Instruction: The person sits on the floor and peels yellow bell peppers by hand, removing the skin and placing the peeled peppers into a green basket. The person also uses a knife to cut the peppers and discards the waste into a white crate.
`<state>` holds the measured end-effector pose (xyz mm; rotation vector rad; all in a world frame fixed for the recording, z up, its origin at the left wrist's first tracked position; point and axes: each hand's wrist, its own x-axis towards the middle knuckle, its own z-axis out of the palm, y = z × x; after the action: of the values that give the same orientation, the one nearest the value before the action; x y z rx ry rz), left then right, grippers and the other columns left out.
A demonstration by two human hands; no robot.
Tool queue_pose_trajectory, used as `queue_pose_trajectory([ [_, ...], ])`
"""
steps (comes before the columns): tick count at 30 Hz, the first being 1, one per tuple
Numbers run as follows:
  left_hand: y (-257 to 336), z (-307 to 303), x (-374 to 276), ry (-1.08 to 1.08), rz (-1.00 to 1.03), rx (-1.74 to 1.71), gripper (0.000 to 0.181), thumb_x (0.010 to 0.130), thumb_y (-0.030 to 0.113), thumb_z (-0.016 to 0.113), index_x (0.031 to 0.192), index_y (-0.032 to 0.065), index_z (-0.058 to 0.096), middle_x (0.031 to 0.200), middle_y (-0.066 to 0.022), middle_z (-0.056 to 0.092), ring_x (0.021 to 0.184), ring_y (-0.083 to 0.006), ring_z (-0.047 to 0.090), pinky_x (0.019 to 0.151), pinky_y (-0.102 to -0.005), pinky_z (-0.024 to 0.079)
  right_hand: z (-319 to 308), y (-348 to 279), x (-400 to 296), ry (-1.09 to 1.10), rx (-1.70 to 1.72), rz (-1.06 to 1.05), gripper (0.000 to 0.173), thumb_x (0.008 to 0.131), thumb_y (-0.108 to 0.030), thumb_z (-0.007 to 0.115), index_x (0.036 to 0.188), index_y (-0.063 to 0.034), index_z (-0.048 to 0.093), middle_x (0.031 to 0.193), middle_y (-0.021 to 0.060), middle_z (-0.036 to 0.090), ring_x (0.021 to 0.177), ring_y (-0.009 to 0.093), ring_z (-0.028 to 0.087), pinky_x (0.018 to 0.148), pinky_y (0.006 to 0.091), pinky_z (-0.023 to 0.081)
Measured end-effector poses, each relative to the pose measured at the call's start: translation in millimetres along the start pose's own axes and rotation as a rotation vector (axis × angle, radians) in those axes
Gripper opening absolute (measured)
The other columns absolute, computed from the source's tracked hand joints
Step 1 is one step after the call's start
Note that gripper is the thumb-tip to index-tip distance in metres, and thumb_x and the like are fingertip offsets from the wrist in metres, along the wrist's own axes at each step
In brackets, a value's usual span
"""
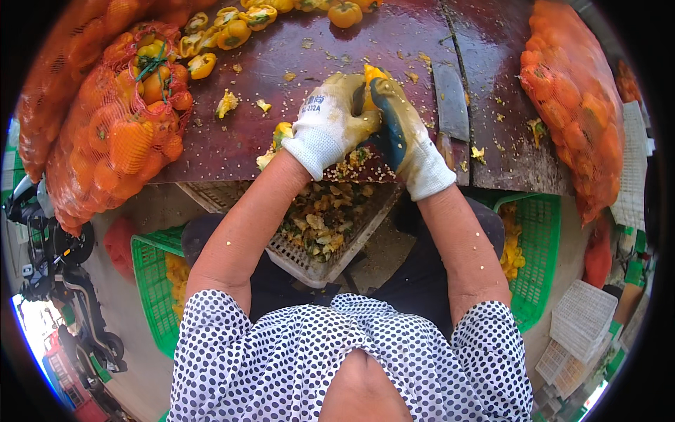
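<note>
A yellow-orange bell pepper piece point(372, 100) is held between my two hands above the table, partly hidden by the fingers. My left hand point(340, 113), in a white knit glove with a stained coated palm, grips it from the left. Gripping it from the other side is my right hand point(401, 118), whose glove has a blue and tan coating. Just right of that hand lies a cleaver point(451, 103) with a broad metal blade. Under the left wrist sits another cut pepper point(282, 133). Seeds and pepper scraps point(358, 158) lie on the table below my hands.
Halved peppers point(232, 36) lie at the far left of the dark red table point(237, 142). Orange mesh sacks of peppers stand left point(126, 121) and right point(572, 111). Below the edge is a crate point(337, 274) of pepper cores, between green baskets point(153, 295) point(538, 253) holding yellow pieces.
</note>
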<state>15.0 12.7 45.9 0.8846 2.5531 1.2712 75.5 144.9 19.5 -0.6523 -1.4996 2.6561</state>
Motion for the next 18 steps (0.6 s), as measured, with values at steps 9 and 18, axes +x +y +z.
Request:
queue_pose_trajectory([
  [9, -5.9, 35.8, -38.8, 0.122, 0.075, -0.395, 0.047, 0.072, 0.017, 0.074, 0.112, -0.0044, 0.061, 0.101, -0.0196, 0.063, 0.097, -0.0338, 0.062, 0.088, -0.0403, 0.05, -15.9, 12.4, -20.8, -0.258, 0.373, 0.081, 0.057, 0.098, -0.048, 0.053, 0.141, -0.0102, 0.047, 0.121, 0.0087, 0.062, 0.107, 0.021, 0.063, 0.095, 0.0368, 0.051],
  [18, 13.0, 55.2, -50.4, 0.153, 0.1, -0.236, 0.031, 0.068, 0.015, 0.074, 0.091, 0.0001, 0.06, 0.088, -0.0164, 0.061, 0.082, -0.0319, 0.061, 0.072, -0.0405, 0.051, -27.9, 29.9, -33.5, -0.277, 0.361, -0.057, 0.061, 0.101, -0.049, 0.039, 0.136, 0.0011, 0.046, 0.134, 0.0139, 0.056, 0.117, 0.021, 0.057, 0.103, 0.0347, 0.047],
])
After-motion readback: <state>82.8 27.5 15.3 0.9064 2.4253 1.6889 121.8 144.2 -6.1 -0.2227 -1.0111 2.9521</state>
